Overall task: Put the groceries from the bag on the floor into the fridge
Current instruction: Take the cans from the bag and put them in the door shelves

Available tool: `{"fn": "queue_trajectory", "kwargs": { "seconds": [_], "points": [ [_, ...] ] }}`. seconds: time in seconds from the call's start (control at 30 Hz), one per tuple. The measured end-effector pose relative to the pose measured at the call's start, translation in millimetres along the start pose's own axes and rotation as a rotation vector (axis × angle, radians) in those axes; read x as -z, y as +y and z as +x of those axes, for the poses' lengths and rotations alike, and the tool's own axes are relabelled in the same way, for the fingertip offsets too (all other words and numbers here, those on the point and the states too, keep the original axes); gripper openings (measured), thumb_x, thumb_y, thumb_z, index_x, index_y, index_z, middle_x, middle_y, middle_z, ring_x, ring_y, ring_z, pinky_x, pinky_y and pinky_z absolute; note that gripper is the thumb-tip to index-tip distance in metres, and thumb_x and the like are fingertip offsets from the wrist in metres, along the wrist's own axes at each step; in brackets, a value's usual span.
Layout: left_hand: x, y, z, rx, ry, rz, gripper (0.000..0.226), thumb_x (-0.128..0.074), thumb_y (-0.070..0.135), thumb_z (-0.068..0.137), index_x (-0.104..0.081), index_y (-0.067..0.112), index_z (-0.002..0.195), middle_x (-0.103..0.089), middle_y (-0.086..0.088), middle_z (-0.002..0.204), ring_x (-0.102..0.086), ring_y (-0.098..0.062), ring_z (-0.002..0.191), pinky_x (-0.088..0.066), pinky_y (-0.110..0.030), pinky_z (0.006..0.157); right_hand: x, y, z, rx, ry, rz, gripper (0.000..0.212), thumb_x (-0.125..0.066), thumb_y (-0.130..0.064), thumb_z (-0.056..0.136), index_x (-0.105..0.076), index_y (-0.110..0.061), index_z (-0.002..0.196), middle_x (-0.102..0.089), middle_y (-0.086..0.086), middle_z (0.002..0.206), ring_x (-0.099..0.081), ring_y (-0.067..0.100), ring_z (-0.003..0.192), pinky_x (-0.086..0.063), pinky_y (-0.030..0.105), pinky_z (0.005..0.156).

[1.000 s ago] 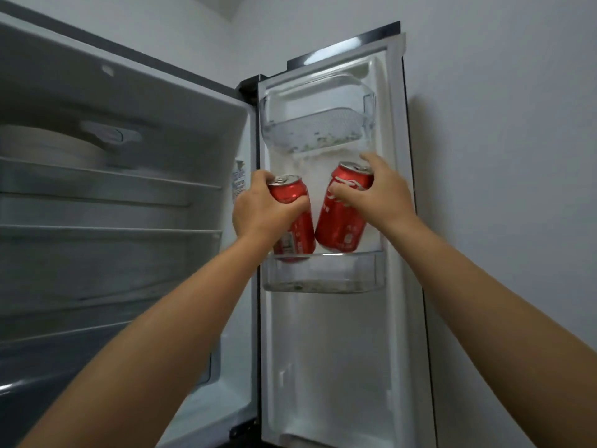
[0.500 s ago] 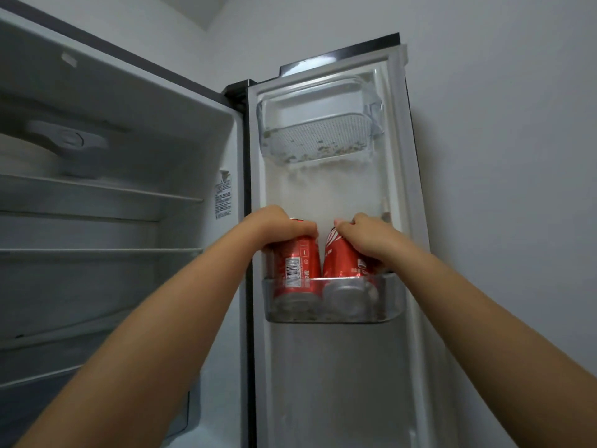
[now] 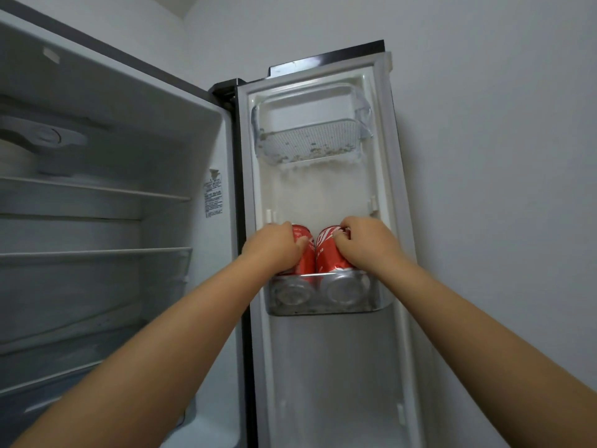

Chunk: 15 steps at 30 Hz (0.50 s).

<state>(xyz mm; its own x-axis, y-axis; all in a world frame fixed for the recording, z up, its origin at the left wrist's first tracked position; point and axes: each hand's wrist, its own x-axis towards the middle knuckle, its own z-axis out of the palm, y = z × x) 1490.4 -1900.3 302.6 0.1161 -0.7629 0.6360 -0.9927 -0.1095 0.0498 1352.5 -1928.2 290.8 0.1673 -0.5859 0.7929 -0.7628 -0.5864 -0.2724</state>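
Two red soda cans stand side by side in the clear middle door bin (image 3: 374, 302) of the open fridge door. My left hand (image 3: 274, 247) grips the left can (image 3: 305, 257) from its left side. My right hand (image 3: 365, 244) grips the right can (image 3: 328, 253) near its top. Both can bottoms show through the bin's clear front. The grocery bag is out of view.
The fridge interior (image 3: 97, 221) on the left has several bare glass shelves and something white on the top shelf. An upper door bin (image 3: 310, 140) holds only crumbs. A grey wall (image 3: 500, 189) runs along the right of the door.
A second ago both cans were held above the bin. They came down into it, and my hands still hold them there. The view has tilted upward.
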Motion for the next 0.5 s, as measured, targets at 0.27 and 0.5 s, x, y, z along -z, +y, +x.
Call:
{"fn": "queue_trajectory", "kwargs": {
  "seconds": [0.27, 0.5],
  "points": [
    [31, 13, -58, 0.041, 0.027, 0.213, 0.036, -0.045, 0.024, 0.093, -0.052, 0.015, 0.127, -0.061, -0.011, 0.122, -0.058, -0.031, 0.110, -0.046, -0.036, 0.082, 21, -13, -23, 0.171, -0.005, -0.026, 0.033, -0.046, -0.017, 0.087, -0.062, 0.001, 0.110, -0.060, 0.025, 0.114, -0.054, 0.040, 0.106, -0.045, 0.039, 0.086],
    [56, -10, -197, 0.406, -0.074, 0.361, 0.035, -0.044, 0.013, 0.092, -0.054, 0.011, 0.125, -0.056, -0.013, 0.130, -0.052, -0.033, 0.119, -0.046, -0.038, 0.089, 34, -40, -100, 0.371, -0.015, 0.222, 0.029, -0.047, -0.013, 0.087, -0.063, 0.006, 0.103, -0.062, 0.027, 0.111, -0.056, 0.039, 0.103, -0.044, 0.041, 0.086]
  ]
}}
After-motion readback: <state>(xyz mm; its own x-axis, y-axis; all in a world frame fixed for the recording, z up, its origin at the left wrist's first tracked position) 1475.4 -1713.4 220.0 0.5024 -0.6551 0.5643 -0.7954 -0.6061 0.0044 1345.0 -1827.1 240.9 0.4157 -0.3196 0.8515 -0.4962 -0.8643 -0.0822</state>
